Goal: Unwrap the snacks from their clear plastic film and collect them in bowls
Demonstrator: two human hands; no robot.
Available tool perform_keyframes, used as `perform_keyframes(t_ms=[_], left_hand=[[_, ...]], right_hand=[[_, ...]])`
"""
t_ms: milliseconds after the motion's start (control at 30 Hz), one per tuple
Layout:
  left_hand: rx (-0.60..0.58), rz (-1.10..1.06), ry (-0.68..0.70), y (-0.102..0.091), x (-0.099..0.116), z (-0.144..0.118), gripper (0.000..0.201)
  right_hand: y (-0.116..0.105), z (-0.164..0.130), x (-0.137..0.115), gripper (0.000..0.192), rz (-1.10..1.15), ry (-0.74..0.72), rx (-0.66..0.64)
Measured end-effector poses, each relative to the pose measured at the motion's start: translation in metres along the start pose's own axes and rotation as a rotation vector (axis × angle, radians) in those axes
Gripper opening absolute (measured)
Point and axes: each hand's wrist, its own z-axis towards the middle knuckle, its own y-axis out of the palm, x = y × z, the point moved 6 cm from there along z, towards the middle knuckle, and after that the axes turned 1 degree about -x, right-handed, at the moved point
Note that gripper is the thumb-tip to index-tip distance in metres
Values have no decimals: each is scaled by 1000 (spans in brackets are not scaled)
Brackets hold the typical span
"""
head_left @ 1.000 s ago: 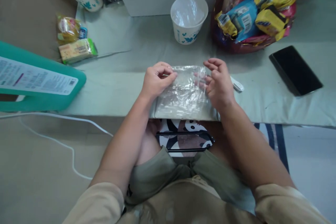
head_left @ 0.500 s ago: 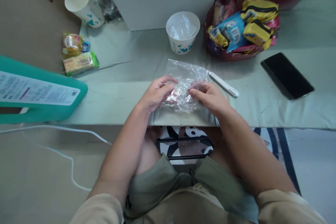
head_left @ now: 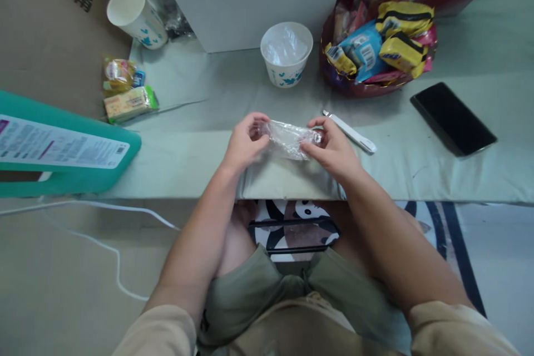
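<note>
Both hands gather a clear plastic bag into a narrow bundle at the near edge of the counter.

The left hand [head_left: 244, 142] and the right hand [head_left: 334, 147] each pinch one end of the plastic bag [head_left: 290, 138], fingers grasping it from both sides so the slack film stays bunched between them, just above the counter [head_left: 200, 139] and in front of the body. A white pen-like tool [head_left: 350, 132] lies just beside the right hand; a lined paper cup [head_left: 286, 54], a bowl of wrapped snacks [head_left: 375, 44] and a black phone [head_left: 453, 118] sit farther back, within reach. Half a second ago the bag was spread wider and flatter; now it is compressed into a roll, and the hands sit slightly farther from the edge.
</note>
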Motion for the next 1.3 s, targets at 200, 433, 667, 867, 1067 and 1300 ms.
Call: perform_keyframes(t_ms=[200,433,667,867,1067,1300], left_hand=[[351,211,307,1,32,-17,9],[-328,-333,37,64,17,-9,56],[159,16,43,11,7,5,19],[483,257,159,-19,42,14,31],[341,514,310,19,110,113,38],[-56,746,103,60,78,220,39]], right_hand=[[1,-1,-6,22,-82,-67,123],[22,-6,-9,33,375,6,-102],[-5,1,-1,38,165,-3,81],[-4,3,-1,29,58,-57,7],[3,15,-3,24,-70,-93,-35],[13,22,-17,18,-259,-178,-117]])
